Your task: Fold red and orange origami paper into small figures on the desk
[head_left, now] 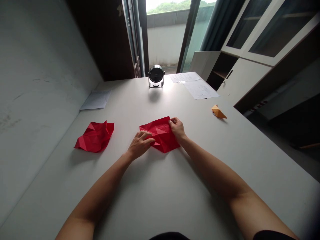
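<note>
Grip of the left hand [141,144] pinches the left edge of the middle red paper [163,135]; the right hand [177,128] clasps its far right edge. It lies creased over the tabletop [160,196], with another red paper [95,137] to the left and orange origami [218,112] right.

A plain indoor room, possibly a home or small office, holds a white table [140,200] set against a bare, scuffed wall [37,76] at left; beyond its far edge, glass doors [197,36] open onto a walled balcony [167,36], with a dark curtain [222,23] and white cabinets [246,78] at right.
</note>
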Action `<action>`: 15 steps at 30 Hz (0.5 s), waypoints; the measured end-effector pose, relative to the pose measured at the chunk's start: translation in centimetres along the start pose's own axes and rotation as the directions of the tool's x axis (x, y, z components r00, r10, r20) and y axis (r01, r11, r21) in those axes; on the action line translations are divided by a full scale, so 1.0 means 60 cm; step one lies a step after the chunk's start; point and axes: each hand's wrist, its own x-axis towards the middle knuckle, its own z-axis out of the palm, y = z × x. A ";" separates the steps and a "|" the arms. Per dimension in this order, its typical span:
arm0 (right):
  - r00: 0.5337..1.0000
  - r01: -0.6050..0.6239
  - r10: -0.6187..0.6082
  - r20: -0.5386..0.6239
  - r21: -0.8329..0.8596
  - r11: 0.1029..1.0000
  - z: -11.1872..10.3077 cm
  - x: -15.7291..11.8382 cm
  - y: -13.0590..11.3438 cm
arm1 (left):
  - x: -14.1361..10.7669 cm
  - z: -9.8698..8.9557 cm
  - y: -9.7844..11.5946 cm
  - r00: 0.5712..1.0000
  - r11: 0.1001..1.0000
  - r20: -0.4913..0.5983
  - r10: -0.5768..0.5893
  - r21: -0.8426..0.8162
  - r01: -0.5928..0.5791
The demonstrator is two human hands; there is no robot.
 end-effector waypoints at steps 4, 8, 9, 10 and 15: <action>1.000 0.027 -0.028 -0.010 -0.084 0.996 -0.007 0.010 0.008 | 0.003 -0.012 0.018 1.000 0.987 0.018 0.025 -0.158 -0.022; 0.995 0.066 -0.078 -0.069 -0.168 0.984 -0.017 0.027 0.016 | 0.005 -0.045 0.043 0.992 0.944 0.122 0.030 -0.329 0.012; 0.994 0.079 -0.091 -0.064 -0.169 0.982 -0.018 0.029 0.017 | 0.003 -0.055 0.046 0.990 0.938 0.138 0.024 -0.345 0.026; 0.994 0.090 -0.099 -0.050 -0.157 0.984 -0.017 0.029 0.017 | 0.000 -0.067 0.048 0.990 0.934 0.142 0.008 -0.354 0.043; 0.996 -0.012 0.001 0.085 0.132 0.991 0.012 0.005 -0.010 | -0.044 -0.131 0.041 0.993 0.952 0.015 -0.116 -0.283 0.115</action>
